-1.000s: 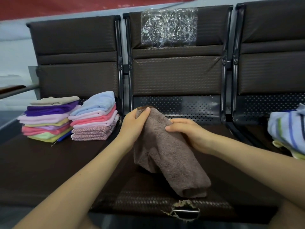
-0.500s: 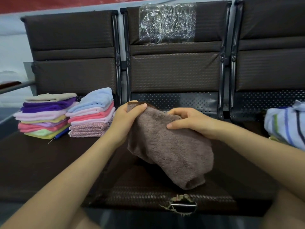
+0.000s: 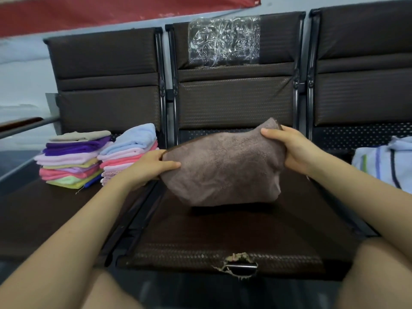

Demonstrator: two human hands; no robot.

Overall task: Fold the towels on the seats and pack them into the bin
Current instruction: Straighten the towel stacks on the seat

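Observation:
A brown towel (image 3: 223, 168) hangs stretched between both hands above the middle seat (image 3: 234, 237). My left hand (image 3: 149, 168) pinches its left upper corner, thumb on the front. My right hand (image 3: 289, 150) grips the right upper corner, held a bit higher. The towel's lower edge hangs just above the seat. Two stacks of folded towels stand on the left seat: a multicoloured stack (image 3: 71, 159) and a pink and light blue stack (image 3: 129, 150). No bin is in view.
A striped white and blue towel pile (image 3: 385, 161) lies on the right seat. The row of dark brown seats has high backs; clear plastic film (image 3: 224, 41) clings to the middle back. A torn hole (image 3: 238, 264) marks the middle seat's front edge.
My hands have moved apart and lifted, spreading the brown towel wide between them. My right hand went from mid-towel to the right corner. The view tilted down slightly.

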